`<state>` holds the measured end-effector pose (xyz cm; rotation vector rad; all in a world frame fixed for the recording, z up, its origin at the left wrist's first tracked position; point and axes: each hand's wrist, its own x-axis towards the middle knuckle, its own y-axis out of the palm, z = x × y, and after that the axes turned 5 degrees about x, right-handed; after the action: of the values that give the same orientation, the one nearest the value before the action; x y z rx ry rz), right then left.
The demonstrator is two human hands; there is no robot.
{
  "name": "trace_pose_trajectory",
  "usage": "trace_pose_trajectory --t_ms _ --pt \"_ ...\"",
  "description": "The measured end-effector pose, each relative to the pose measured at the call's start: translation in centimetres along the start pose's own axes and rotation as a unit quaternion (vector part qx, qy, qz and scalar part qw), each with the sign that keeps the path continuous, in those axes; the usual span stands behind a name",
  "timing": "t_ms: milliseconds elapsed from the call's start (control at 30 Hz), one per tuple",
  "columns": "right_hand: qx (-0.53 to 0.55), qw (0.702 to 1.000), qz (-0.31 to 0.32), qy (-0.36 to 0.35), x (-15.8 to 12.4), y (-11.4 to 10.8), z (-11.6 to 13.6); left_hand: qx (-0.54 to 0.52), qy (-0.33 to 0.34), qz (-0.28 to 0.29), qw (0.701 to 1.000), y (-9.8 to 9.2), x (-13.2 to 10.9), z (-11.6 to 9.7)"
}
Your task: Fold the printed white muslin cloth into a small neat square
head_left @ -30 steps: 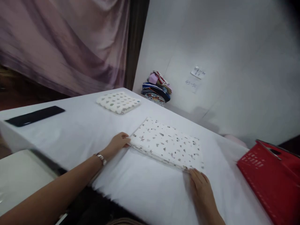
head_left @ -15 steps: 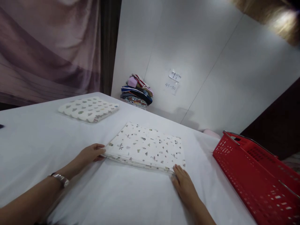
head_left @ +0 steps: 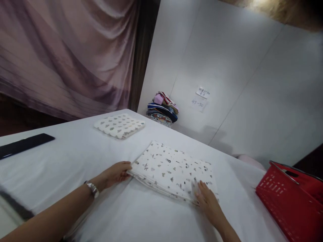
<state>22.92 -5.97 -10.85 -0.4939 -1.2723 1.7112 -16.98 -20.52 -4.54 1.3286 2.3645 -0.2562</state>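
A folded white cloth (head_left: pixel 171 168) printed with small grey-green motifs lies on the white-covered table, its layers stacked along the near edge. My left hand (head_left: pixel 119 172), with a silver bracelet or watch on its wrist, pinches the cloth's near left corner. My right hand (head_left: pixel 207 201) lies over the near right part, fingers stretched on top of it. Further back on the left rests a second folded cloth (head_left: pixel 118 126), cream with grey heart-like shapes; neither hand touches it.
To the right stands a red perforated basket (head_left: pixel 290 201) with metal handles. A dark flat object (head_left: pixel 25 144) lies at the left of the table (head_left: pixel 70 158). Behind the far edge are a pile of folded fabrics (head_left: pixel 163 109) and a wall with paper notes (head_left: pixel 198 102).
The view has turned left, so everything sits further right and the dark flat object shows more. My right hand has moved inward onto the cloth's top; my left stays at its corner.
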Motion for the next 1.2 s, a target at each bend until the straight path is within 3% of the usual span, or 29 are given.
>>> trace_pose_trajectory --t_ms 100,167,300,467,633,833,1000,1100,1200 --pt "0.020 0.999 -0.024 -0.014 2.7 0.1 2.5 -0.044 -0.015 0.061 0.997 -0.2 0.5 0.6" --pt "0.031 0.999 -0.033 -0.026 4.7 0.6 4.7 -0.057 -0.010 0.067 0.996 -0.2 0.7 0.9" --pt "0.027 0.999 -0.026 -0.023 9.0 2.3 7.8 -0.048 0.004 0.017 0.999 0.6 0.7 1.0" --pt "-0.026 0.999 -0.020 0.006 12.4 5.2 8.7 -0.011 0.008 -0.024 1.000 1.6 1.2 0.9" --pt "-0.055 0.998 0.027 0.005 13.0 6.8 8.1 0.025 0.014 -0.039 0.999 2.0 1.2 0.7" --pt "-0.046 0.999 -0.009 0.001 12.6 6.6 8.4 -0.008 0.000 -0.026 1.000 1.9 1.6 1.0" --pt "-0.040 0.996 0.073 0.039 12.0 6.3 9.0 -0.074 0.006 0.012 0.997 1.7 2.1 1.5" --pt "0.031 0.996 0.071 0.052 12.1 5.6 9.5 -0.075 0.013 0.004 0.997 2.1 1.9 1.0" --pt "0.241 0.968 0.019 0.074 12.2 5.3 11.0 -0.040 0.052 -0.028 0.997 3.3 1.6 -0.1"
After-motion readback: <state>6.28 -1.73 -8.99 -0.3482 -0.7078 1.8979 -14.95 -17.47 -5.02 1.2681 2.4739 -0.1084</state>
